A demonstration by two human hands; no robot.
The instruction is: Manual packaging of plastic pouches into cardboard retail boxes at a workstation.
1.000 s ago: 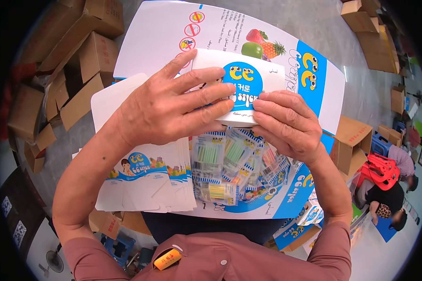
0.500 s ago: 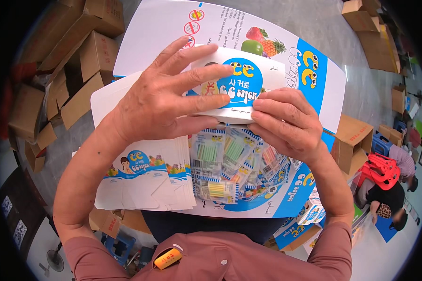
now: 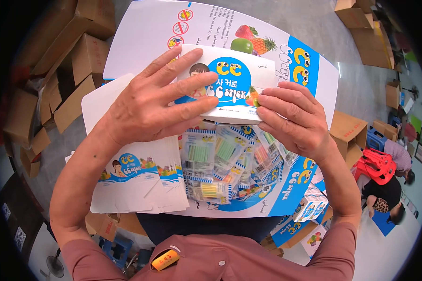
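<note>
now: both hands clamped on a small printed carton [image 3: 229, 86]

left hand [image 3: 147, 105] fingers spread over its face; right hand [image 3: 293, 119] pinching its right edge; carton above sachet packets [image 3: 220, 159]; flat carton blanks [image 3: 136, 180] lower left

A single head view looks steeply down from the person's head, close over the lap and the large printed board [image 3: 286, 51] lying in front. The left hand [image 3: 150, 105] and right hand [image 3: 295, 119] fill the middle, forearms entering from the lower edge. The fisheye bends edges toward a dark rim, where floor and cardboard boxes [image 3: 79, 61] appear farther off.
</note>
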